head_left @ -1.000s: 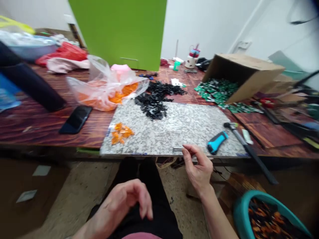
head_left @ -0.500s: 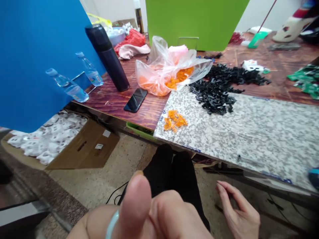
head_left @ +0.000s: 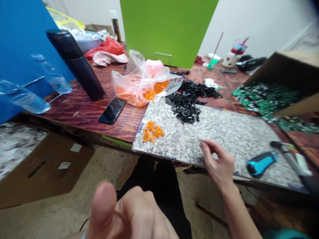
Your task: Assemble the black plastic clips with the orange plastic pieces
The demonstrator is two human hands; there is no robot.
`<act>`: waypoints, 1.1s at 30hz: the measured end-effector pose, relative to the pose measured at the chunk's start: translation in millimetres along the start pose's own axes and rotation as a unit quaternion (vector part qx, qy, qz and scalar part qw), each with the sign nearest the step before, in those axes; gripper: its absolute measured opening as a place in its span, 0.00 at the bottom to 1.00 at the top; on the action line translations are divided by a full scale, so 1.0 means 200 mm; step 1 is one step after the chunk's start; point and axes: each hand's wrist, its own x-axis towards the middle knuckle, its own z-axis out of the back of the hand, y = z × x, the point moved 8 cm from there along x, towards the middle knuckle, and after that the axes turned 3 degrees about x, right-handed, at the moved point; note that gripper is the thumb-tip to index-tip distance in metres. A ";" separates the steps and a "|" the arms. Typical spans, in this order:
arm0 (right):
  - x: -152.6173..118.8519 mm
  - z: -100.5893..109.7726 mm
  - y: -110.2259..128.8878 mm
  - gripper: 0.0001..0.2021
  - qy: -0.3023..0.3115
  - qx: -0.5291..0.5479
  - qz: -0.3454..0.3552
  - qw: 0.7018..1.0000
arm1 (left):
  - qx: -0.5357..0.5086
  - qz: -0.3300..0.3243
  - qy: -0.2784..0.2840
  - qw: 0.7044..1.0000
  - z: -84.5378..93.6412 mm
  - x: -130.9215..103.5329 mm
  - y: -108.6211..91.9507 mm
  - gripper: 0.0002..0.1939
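My left hand (head_left: 132, 212) is close to the camera at the bottom, fingers curled in and thumb raised; whatever it may hold is hidden. Over the front edge of the speckled board (head_left: 174, 142), my right hand (head_left: 219, 162) has thumb and index finger pinched together, and nothing can be made out between the tips. Just beyond it lie thin, clear or silvery pieces (head_left: 209, 129). A small pile of orange parts (head_left: 152, 131) rests at the board's left end. Black parts (head_left: 186, 103) are heaped at its back edge.
On the wooden table are a phone (head_left: 112, 111), a dark flask (head_left: 77, 66) and a plastic bag of orange parts (head_left: 139, 86). A blue-black tool (head_left: 261, 163) lies on the board's right side. Green boards (head_left: 269, 98) spill from a carton. Another carton (head_left: 47, 169) stands lower left.
The view has swung right, showing the tool and the carton of green boards. My right hand has moved up from below the table edge to over the board. My left hand stays curled.
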 end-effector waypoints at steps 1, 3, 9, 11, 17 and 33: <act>0.08 -0.03 -0.04 0.08 0.003 -0.008 -0.013 1.000 | -0.028 -0.015 0.024 0.999 -0.01 0.04 -0.03 0.33; 0.22 -0.10 -0.15 0.11 0.024 -0.051 -0.050 0.997 | -0.052 -0.032 0.038 0.997 0.02 0.09 -0.06 0.32; 0.50 -0.22 -0.39 0.14 0.072 -0.172 -0.138 0.973 | 0.069 0.012 -0.072 0.995 0.41 0.11 0.04 0.23; 0.55 -0.25 -0.42 0.13 0.088 -0.178 -0.146 0.969 | 0.104 0.029 -0.099 0.989 0.52 0.08 0.08 0.22; 0.59 -0.32 -0.45 0.07 0.118 -0.151 -0.147 0.970 | 0.140 0.063 -0.119 0.981 0.63 0.04 0.14 0.23; 0.20 -0.08 0.25 0.04 0.055 0.017 0.135 0.989 | 0.215 0.060 -0.124 0.967 0.44 0.21 0.05 0.23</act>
